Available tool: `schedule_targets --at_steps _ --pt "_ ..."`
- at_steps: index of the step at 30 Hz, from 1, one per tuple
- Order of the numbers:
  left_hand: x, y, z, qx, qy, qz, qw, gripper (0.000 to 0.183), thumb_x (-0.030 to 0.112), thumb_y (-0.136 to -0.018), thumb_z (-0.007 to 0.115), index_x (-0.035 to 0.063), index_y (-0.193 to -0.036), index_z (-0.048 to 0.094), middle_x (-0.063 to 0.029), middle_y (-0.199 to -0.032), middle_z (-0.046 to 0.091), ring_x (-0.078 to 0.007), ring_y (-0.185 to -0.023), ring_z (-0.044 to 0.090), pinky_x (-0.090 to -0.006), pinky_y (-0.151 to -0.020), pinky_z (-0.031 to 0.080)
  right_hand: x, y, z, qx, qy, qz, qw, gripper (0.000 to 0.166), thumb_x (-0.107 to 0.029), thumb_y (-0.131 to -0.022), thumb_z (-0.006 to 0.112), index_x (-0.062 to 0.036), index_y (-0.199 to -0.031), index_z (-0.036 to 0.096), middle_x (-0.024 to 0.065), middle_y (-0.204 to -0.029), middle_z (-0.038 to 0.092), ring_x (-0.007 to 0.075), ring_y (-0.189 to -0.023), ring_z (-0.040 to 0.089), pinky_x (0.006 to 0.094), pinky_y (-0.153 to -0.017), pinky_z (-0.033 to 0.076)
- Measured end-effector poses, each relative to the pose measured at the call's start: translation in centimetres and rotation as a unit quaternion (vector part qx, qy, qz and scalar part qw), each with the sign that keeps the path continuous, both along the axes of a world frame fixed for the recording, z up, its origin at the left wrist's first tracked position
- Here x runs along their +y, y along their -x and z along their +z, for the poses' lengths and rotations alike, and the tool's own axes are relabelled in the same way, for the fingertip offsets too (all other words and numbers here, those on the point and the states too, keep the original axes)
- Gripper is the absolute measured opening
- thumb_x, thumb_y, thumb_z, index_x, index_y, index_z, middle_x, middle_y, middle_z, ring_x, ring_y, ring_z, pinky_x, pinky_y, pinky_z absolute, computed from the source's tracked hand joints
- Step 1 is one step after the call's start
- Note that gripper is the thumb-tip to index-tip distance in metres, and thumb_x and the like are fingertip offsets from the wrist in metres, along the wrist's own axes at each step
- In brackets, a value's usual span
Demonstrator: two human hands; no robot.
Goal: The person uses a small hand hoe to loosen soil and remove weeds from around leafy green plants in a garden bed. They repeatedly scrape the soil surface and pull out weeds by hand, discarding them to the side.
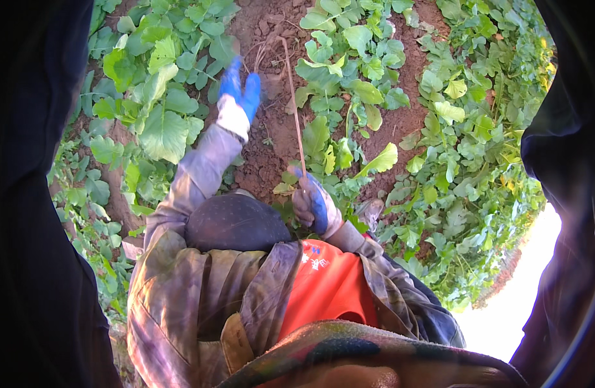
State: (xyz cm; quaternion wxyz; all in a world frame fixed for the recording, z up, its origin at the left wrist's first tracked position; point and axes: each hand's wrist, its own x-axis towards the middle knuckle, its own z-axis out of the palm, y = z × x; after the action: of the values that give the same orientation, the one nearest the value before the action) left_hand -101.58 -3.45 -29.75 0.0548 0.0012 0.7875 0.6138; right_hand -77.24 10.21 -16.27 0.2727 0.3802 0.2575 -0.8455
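Observation:
My left hand (239, 92), in a blue glove with a pale cuff, is stretched forward over the soil at the edge of the left leafy row. Its fingers are apart and slightly blurred, and no held thing shows. My right hand (311, 201), in a blue and greyish glove, is closed around the near end of a thin brown stick or stalk (294, 104). The stick runs forward and bends at its far end, near dry, stringy stems (263, 51) lying on the soil. Whether it joins them is unclear.
Broad-leaved green plants (164, 128) grow on the left, with another row (365, 92) right of the stick and denser foliage (457, 160) farther right. Reddish-brown soil (261, 167) lies between the rows. A dark, rounded, cloth-covered knee (237, 223) is close below my hands.

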Motion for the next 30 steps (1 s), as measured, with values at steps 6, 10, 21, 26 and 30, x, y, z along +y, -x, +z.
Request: schedule_targets --at_steps 6,10,21,26,30 --pt "2.0 4.8 -3.7 -0.163 -0.321 0.127 0.924 0.032 0.028 -0.1 0.062 0.0018 -0.118 0.066 -0.0036 -0.102 0.069 -0.0142 -0.092 0.063 -0.0299 -0.086 0.053 -2.4 -4.0 1.7 -0.016 -0.081 0.016 0.996 0.046 -0.032 -0.105 0.051 -0.0141 -0.147 0.046 -0.002 -0.057 0.042 0.0092 -0.042 0.037 0.0234 -0.041 0.029" --pt "1.4 4.6 -4.8 -0.144 -0.202 0.076 0.966 0.021 0.026 -0.1 0.064 0.0084 -0.112 0.066 0.0 -0.095 0.068 -0.0096 -0.075 0.059 -0.0267 -0.064 0.052 -3.3 -4.1 1.8 -0.062 -0.1 -0.023 0.993 0.045 -0.03 -0.104 0.054 -0.0118 -0.144 0.05 -0.0034 -0.056 0.041 0.0095 -0.041 0.035 0.024 -0.039 0.028" --pt "-1.0 -2.9 -8.7 -0.073 -0.152 -0.061 0.984 0.017 0.021 -0.1 0.057 0.0099 -0.09 0.064 -0.0039 -0.073 0.062 -0.0206 -0.064 0.06 -0.0359 -0.058 0.048 -4.5 -1.3 2.9 -0.058 -0.092 -0.083 0.991 0.048 -0.03 -0.105 0.052 -0.012 -0.148 0.043 -0.0033 -0.057 0.038 0.0083 -0.042 0.033 0.0236 -0.04 0.027" --pt "-0.9 -7.4 -4.4 -0.106 0.126 -0.205 0.965 0.025 0.01 -0.091 0.063 0.0028 -0.115 0.066 -0.0145 -0.104 0.071 -0.0289 -0.092 0.069 -0.041 -0.086 0.056 -0.5 4.8 1.2 0.043 -0.118 -0.062 0.99 0.049 -0.034 -0.106 0.05 -0.0154 -0.15 0.041 -0.005 -0.058 0.037 0.008 -0.041 0.033 0.0238 -0.039 0.026" --pt "-2.4 -3.2 -1.1 -0.028 0.201 -0.156 0.967 0.045 0.019 -0.088 0.062 0.0094 -0.131 0.061 -0.0218 -0.121 0.066 -0.0402 -0.107 0.065 -0.0449 -0.096 0.052 1.3 8.5 -0.2 0.007 -0.151 -0.018 0.988 0.05 -0.037 -0.104 0.052 -0.0174 -0.149 0.042 -0.0054 -0.059 0.039 0.0076 -0.042 0.034 0.0245 -0.041 0.029"
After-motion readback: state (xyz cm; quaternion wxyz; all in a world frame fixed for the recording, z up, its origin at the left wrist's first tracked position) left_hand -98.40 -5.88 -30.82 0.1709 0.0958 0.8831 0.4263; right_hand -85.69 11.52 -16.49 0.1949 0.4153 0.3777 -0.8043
